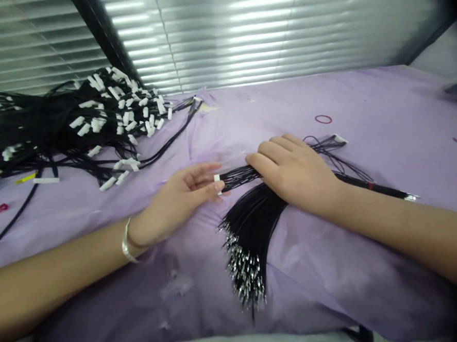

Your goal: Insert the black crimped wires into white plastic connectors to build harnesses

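Observation:
Between the thumb and fingers of my left hand is a white connector at the end of a black wire harness. The harness wires run right, under my right hand, whose fingers curl over them. Below that hand, a thick bundle of black wires fans toward the table's front edge, its many ends tipped with shiny metal terminals. Past my right hand lie more thin wires with another white connector. What sits beneath my right palm is hidden.
A large heap of black cables with white connectors covers the back left of the purple-covered table. A red rubber band lies toward the back, a small red item at far left. Window blinds stand behind.

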`<state>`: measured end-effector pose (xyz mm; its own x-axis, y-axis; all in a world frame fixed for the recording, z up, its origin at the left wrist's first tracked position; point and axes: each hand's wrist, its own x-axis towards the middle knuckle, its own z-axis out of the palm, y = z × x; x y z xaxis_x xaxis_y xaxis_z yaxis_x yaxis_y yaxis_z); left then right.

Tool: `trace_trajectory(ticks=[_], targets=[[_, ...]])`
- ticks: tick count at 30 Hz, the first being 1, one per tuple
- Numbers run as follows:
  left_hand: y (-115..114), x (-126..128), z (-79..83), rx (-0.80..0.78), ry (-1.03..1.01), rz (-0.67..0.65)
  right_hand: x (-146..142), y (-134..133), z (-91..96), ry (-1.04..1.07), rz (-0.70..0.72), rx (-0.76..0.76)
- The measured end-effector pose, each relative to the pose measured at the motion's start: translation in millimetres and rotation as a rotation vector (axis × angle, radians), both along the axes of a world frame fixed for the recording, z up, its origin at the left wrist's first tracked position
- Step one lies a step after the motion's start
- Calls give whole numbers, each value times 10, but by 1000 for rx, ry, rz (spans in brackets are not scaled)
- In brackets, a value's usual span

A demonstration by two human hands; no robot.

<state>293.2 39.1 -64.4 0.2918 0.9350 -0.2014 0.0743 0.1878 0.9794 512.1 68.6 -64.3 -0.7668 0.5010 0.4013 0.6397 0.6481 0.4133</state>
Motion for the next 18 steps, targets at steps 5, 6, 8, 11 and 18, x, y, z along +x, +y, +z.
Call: trace_trajectory(ticks=[5, 6, 8, 11, 18], targets=[[32, -27, -38, -374, -297, 18, -7, -39, 26, 59, 97, -83], [34, -36, -38, -366, -325, 37, -21, -71, 50, 89, 145, -92], [39, -50, -43, -342, -358, 43, -65, -149, 94, 101, 253, -111], [42, -58, -67, -321, -368, 29, -149, -239, 90, -5, 328, -325], [41, -74, -93, -342, -280, 15, -200, -179, -36, 46, 320, -709]])
